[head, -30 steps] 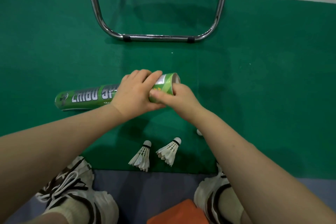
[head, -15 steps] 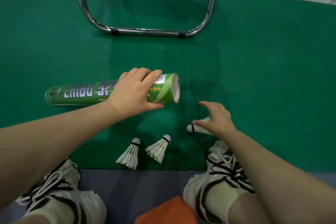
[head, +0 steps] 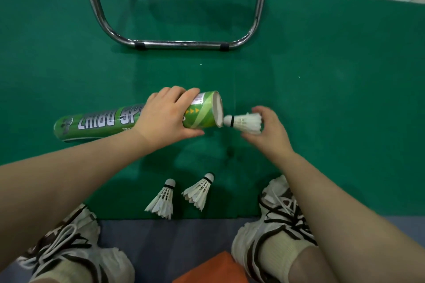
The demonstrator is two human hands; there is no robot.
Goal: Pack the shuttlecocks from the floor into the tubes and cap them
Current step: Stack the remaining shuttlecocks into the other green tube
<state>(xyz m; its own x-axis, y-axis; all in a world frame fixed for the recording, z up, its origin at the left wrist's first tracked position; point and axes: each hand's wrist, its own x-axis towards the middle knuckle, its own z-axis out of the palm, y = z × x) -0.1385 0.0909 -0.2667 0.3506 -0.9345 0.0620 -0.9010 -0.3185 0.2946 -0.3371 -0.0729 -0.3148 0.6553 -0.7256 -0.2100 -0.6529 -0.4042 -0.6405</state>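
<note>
My left hand (head: 166,119) is wrapped around the green shuttlecock tube (head: 115,120), fingers (head: 174,94) clamped over its top near the open end, which points toward my right hand (head: 268,132). That hand's fingers are closed on the feather skirt of a white shuttlecock (head: 243,122) — its cork tip sits right at the tube's open mouth, just touching the rim. The tube lies roughly level above the green court floor (head: 322,99). Below my fingers, nearer my sneakers (head: 279,216), two more shuttlecocks (head: 162,200) lie side by side on the floor — close together, well apart from the tube.
</note>
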